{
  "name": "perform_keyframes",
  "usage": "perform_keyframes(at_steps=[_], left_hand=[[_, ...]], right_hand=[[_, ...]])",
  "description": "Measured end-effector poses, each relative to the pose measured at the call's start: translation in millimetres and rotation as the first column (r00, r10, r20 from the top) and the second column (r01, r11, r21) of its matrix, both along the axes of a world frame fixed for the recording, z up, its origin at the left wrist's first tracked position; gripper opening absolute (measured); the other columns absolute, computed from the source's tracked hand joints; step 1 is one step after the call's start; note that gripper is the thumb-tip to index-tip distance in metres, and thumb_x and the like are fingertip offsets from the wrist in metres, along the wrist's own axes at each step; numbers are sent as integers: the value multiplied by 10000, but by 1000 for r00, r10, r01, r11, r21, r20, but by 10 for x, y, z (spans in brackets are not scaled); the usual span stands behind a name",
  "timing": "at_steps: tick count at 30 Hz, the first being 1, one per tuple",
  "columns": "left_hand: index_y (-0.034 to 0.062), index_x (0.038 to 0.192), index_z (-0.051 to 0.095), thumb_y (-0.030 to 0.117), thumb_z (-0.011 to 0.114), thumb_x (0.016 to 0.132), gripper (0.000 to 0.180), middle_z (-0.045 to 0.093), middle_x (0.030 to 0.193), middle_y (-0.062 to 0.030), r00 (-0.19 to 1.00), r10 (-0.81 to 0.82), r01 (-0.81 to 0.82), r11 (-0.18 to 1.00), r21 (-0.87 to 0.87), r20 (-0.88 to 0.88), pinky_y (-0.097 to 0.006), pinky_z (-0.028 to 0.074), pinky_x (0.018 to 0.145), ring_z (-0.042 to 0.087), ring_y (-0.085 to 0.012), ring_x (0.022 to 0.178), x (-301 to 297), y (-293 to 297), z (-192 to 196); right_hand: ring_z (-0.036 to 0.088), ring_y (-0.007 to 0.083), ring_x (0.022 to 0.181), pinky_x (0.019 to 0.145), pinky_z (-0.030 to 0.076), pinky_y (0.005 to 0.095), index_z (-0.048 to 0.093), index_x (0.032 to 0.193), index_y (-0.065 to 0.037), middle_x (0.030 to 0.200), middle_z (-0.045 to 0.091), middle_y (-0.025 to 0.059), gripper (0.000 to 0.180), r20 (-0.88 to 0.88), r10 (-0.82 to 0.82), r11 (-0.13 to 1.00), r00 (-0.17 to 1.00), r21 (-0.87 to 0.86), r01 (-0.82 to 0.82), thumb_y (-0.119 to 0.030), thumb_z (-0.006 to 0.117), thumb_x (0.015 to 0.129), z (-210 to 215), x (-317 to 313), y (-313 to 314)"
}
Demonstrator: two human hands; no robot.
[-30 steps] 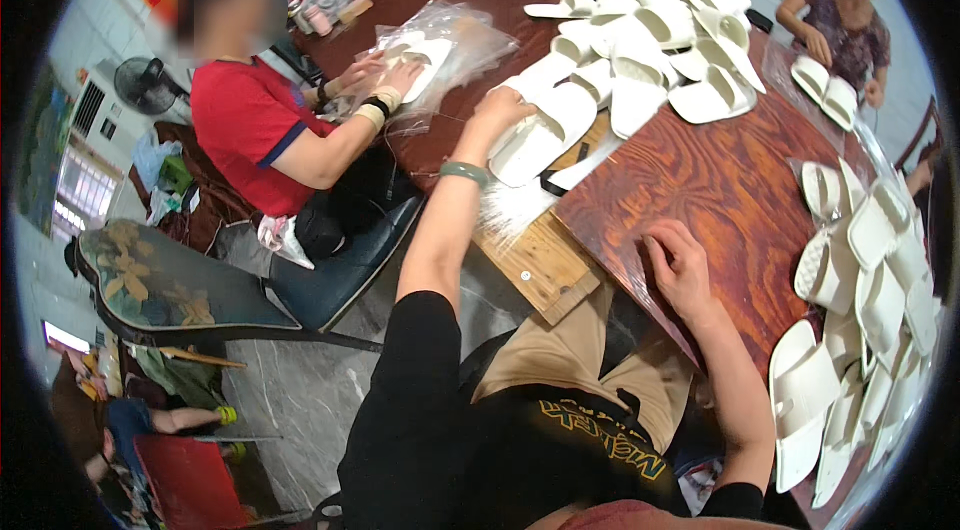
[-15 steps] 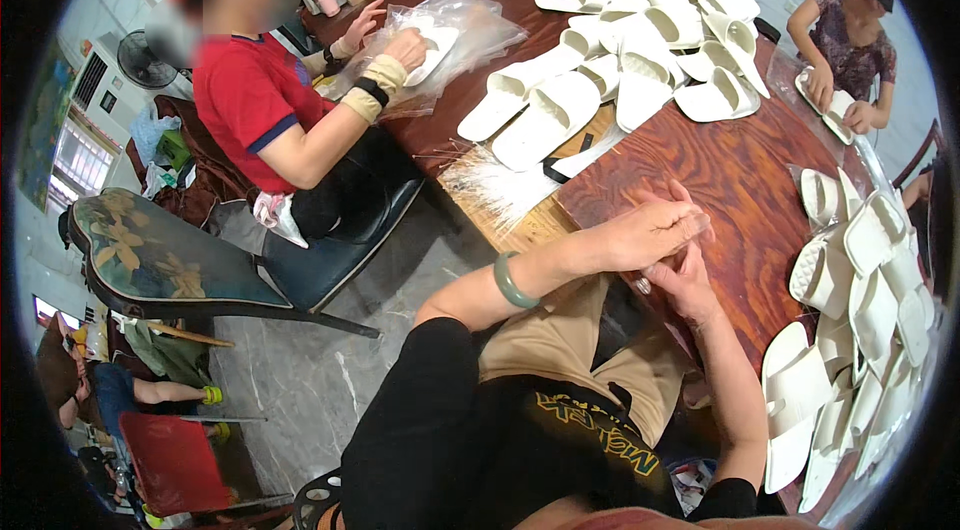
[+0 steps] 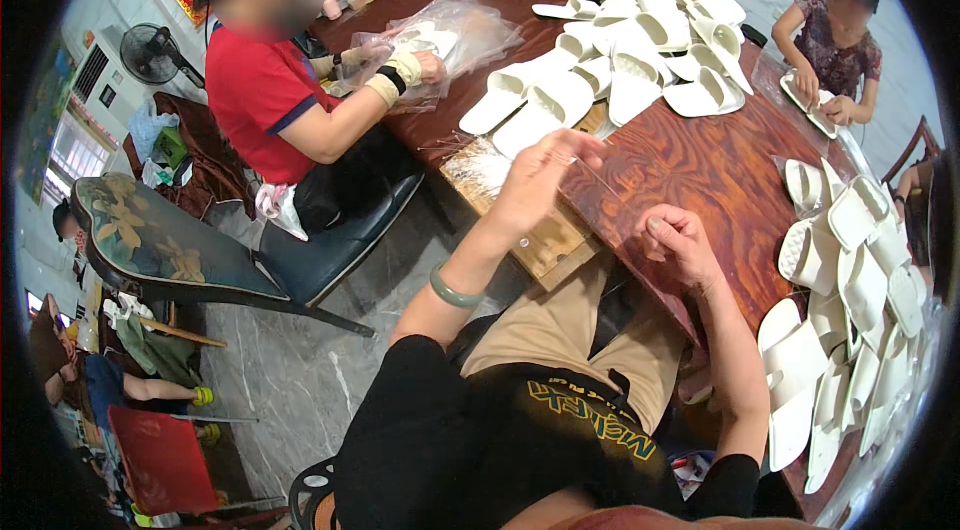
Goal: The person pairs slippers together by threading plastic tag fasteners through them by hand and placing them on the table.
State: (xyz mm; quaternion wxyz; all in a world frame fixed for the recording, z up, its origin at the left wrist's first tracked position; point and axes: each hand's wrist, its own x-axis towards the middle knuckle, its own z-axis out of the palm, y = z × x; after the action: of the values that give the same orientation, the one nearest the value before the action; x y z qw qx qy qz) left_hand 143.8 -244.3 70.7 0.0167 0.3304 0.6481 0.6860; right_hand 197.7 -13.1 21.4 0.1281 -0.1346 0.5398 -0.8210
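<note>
My left hand (image 3: 545,180) is raised over the near edge of the dark red wooden table (image 3: 720,170), thumb and fingers pinched together. A thin clear strand (image 3: 597,177) seems to run from its fingertips toward my right hand; what it is I cannot tell. A green bangle (image 3: 452,292) sits on that wrist. My right hand (image 3: 680,240) rests on the table edge as a loose fist, with nothing visible in it. A heap of white slippers (image 3: 640,40) lies just beyond my left hand.
More white slippers (image 3: 850,260) line the table's right side. A person in a red shirt (image 3: 270,100) sits at the left handling clear plastic bags (image 3: 450,30). Another person (image 3: 835,40) works at the far right. A floral-backed chair (image 3: 160,240) and fan (image 3: 150,55) stand left.
My left hand drew back from the slipper heap, met my right hand at the table edge, and has now lifted up and away from it. The right hand stayed put.
</note>
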Motion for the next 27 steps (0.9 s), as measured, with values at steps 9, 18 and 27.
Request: perform_keyframes(at_steps=[9, 18, 27], left_hand=[[32, 1243, 393, 336, 415, 957, 418, 404, 593, 19, 976, -181, 218, 869, 444, -124, -213, 351, 493, 352, -66, 464, 398, -243, -19], [71, 1245, 466, 381, 283, 982, 446, 308, 461, 33, 807, -585, 540, 786, 302, 80, -207, 277, 453, 240, -55, 391, 696, -425, 73], [69, 1340, 329, 227, 362, 980, 394, 277, 484, 45, 765, -637, 643, 745, 180, -94, -280, 302, 571, 212, -52, 447, 925, 284, 204]], right_hand=[[500, 133, 610, 553, 418, 285, 615, 901, 7, 749, 603, 31, 213, -541, 36, 835, 841, 479, 272, -182, 518, 914, -105, 743, -191], [557, 253, 555, 548, 413, 390, 600, 706, -22, 634, 590, 149, 183, -302, -461, 701, 835, 453, 551, -184, 544, 772, -1372, 1529, -469], [507, 287, 496, 526, 408, 425, 537, 633, -23, 547, 538, 142, 142, -313, -577, 510, 755, 583, 632, -144, 513, 703, -1769, 1583, -260]])
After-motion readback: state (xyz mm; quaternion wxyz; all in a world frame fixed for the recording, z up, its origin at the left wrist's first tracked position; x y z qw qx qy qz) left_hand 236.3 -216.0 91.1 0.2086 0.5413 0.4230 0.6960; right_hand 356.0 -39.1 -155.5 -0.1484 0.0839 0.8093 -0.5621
